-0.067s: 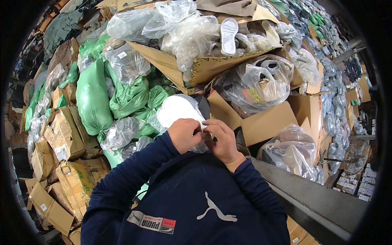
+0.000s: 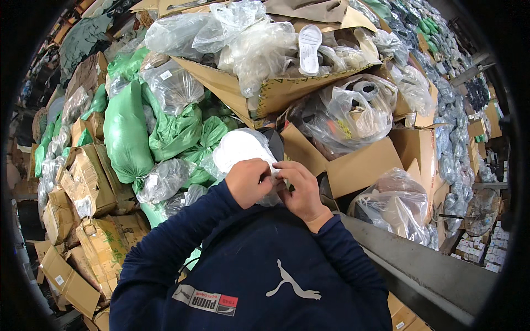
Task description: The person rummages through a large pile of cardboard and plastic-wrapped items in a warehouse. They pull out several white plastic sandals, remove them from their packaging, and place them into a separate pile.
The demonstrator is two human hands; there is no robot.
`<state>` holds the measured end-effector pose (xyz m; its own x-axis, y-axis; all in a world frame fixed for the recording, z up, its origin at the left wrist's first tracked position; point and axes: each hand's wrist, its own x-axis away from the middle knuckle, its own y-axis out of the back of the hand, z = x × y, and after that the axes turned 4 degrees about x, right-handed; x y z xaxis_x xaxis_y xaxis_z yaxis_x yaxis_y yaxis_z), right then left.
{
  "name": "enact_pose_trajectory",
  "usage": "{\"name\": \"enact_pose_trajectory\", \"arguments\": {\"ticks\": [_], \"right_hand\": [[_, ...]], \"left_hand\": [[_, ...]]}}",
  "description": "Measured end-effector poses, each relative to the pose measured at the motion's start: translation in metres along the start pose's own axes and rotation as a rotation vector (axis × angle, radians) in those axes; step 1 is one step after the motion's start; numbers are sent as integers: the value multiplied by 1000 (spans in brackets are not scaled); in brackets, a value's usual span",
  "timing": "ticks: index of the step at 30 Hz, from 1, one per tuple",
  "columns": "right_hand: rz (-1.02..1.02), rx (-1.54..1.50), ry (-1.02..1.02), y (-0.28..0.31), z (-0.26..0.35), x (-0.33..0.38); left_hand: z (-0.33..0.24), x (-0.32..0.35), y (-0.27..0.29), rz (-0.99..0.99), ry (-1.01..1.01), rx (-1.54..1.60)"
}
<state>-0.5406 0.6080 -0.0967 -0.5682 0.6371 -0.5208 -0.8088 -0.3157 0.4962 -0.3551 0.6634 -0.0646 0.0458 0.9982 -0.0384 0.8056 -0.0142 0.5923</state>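
Close in front of my chest, a white, smooth, rounded piece lies with clear plastic around it; its exact kind is hard to tell. My left hand is closed at its near edge, thumb and fingers pinched together. Right beside it, my right hand pinches too, its fingertips almost meeting the left ones. Both seem to grip the clear plastic bag, which shows below and between the hands. What exactly sits between the fingertips is mostly covered. A dark grey piece lies just behind the white one.
An open carton heaped with clear bags stands ahead, a white shoe sole on top. Green sacks and worn cartons pile up at left. At right are an open box, a bagged bundle and a grey metal beam.
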Motion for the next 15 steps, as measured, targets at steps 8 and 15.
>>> {"name": "enact_pose_trajectory", "arguments": {"ticks": [8, 15], "right_hand": [[206, -558, -612, 13, -11, -5], [149, -479, -660, 15, -5, -14]], "left_hand": [[0, 11, -15, -340, 336, 586], [-7, -6, 4, -135, -107, 215]]}}
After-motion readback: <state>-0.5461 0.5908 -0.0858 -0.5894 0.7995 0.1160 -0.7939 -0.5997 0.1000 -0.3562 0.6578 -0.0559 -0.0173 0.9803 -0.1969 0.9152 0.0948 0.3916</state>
